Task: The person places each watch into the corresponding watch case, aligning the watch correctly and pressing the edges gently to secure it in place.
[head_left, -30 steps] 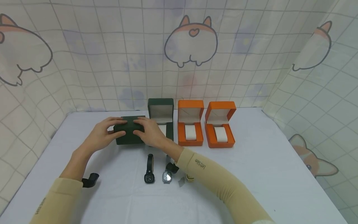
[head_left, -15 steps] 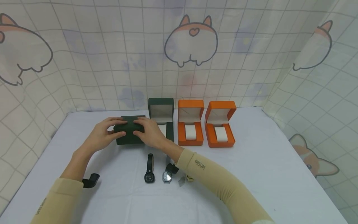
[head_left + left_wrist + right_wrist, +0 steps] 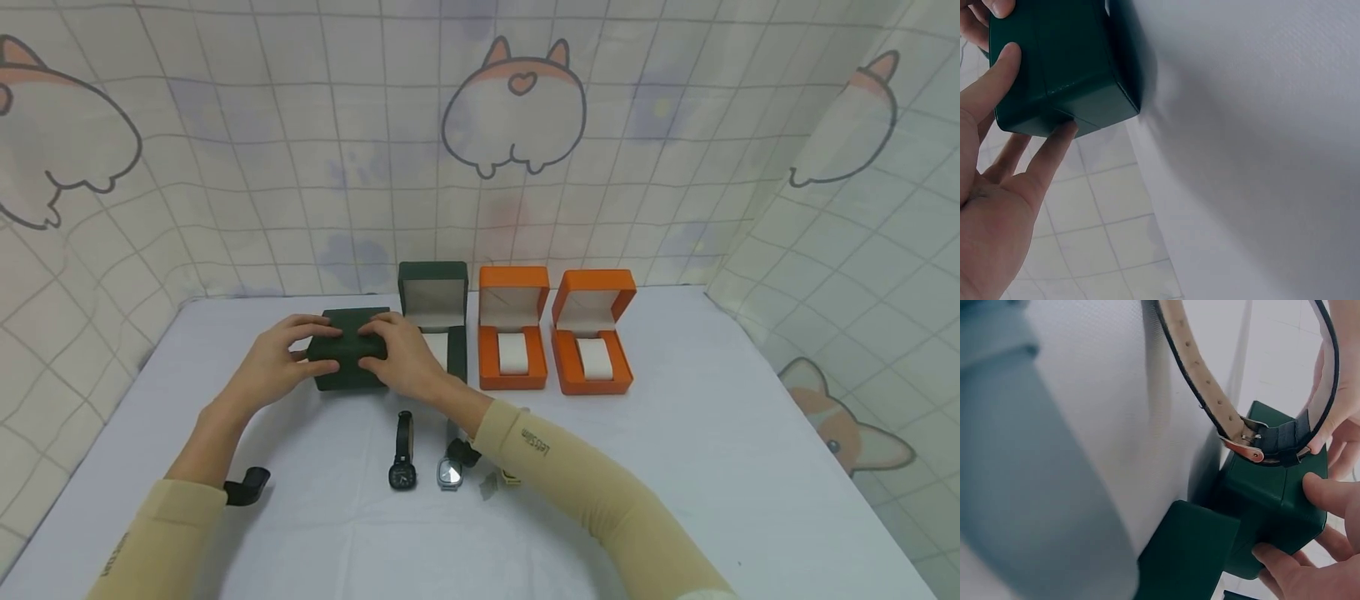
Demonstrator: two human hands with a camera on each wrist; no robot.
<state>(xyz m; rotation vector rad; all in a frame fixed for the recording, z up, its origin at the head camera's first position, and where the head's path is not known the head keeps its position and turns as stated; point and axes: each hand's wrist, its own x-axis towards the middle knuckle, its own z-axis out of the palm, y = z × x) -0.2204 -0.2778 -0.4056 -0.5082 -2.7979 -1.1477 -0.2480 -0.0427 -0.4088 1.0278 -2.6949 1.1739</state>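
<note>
A closed dark green watch box (image 3: 352, 350) stands at the left of the row on the white table. My left hand (image 3: 273, 358) grips its left side, with the thumb on the front and fingers reaching the top and side. My right hand (image 3: 405, 354) holds the box's right side, fingertips at the top edge and thumb on the front. In the left wrist view the box (image 3: 1054, 62) shows a seam along its side. A black-strapped watch (image 3: 402, 454) lies in front, its buckle and light lining showing in the right wrist view.
An open green watch box (image 3: 435, 292) stands beside the closed one, then two open orange boxes (image 3: 513, 329) with white cushions. A silver watch (image 3: 450, 473) lies in front, near a yellowish watch (image 3: 511, 477) partly hidden by my right sleeve. A patterned curtain (image 3: 510, 208) hangs behind.
Both hands keep their hold on the closed green box. The box and my left fingers have shifted very slightly; the head view has moved a little.
</note>
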